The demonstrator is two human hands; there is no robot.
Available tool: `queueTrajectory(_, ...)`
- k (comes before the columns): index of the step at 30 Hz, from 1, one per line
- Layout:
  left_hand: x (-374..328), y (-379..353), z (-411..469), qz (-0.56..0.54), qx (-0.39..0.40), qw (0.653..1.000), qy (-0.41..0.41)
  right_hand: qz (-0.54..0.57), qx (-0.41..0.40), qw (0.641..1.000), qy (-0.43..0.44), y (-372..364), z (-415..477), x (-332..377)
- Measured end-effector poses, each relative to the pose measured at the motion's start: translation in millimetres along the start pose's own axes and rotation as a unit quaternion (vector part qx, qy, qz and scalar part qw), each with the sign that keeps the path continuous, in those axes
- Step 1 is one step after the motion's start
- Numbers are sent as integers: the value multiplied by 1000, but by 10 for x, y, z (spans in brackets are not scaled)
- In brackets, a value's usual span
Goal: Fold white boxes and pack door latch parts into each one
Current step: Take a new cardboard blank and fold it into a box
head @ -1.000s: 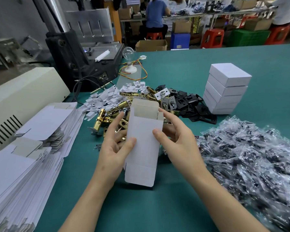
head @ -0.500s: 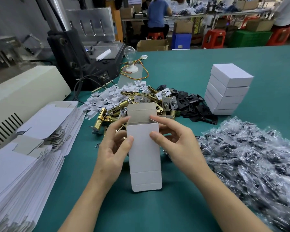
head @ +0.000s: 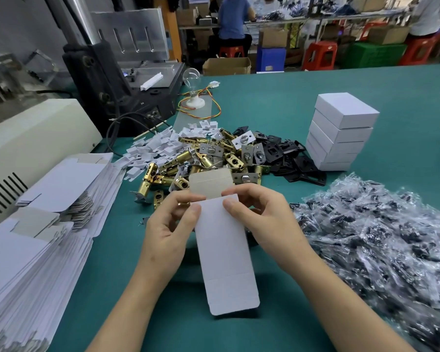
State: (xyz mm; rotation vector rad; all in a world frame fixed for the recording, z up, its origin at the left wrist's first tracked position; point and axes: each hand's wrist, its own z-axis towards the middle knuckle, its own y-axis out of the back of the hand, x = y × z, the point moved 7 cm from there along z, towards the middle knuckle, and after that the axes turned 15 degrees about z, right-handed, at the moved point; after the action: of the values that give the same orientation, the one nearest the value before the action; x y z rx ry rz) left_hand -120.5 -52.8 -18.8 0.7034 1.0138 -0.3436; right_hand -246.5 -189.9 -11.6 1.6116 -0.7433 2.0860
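Tabletop: green surface (head: 315,80) in a workshop; red stools and seated people lie beyond its far edge at 12 o'clock.
Left grip: the left grip (head: 168,235) pinches the upper left edge of the white box (head: 226,262), thumb on the front face and fingers curled behind.
Right grip: the right grip (head: 264,224) pinches the upper right corner the same way, thumb on the front.
White box: held in mid-view above the tabletop, long axis running 12 to 6 o'clock; its grey top flap (head: 211,181) stands open at 12, and the bottom flap at 6 is unfolded.
Latch parts: a brass and silver latch pile (head: 201,158) lies just behind the box at 12 o'clock, with black plates (head: 287,153) at 1.
White clips: small white pieces (head: 155,146) are scattered at 11 o'clock.
Finished boxes: a stack (head: 341,133) stands at 2 o'clock.
Bagged parts: a heap of clear bags (head: 379,245) lies at 3 o'clock.
Flat blanks: piles of unfolded cartons (head: 48,224) lie at 9 o'clock.
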Motion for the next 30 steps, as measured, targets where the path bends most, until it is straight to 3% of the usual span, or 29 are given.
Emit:
queueTrajectory(9,2,0,27,9,-2,1000,3,-44,4,999,0,4,7,-7)
queueTrajectory(20,3,-25,31,-30,18,999,-4,52,6,998,-39,-30,1,-64)
queueTrajectory(30,76,-52,37,-43,-1,999,21,41,-32,996,-66,10,-17,-119)
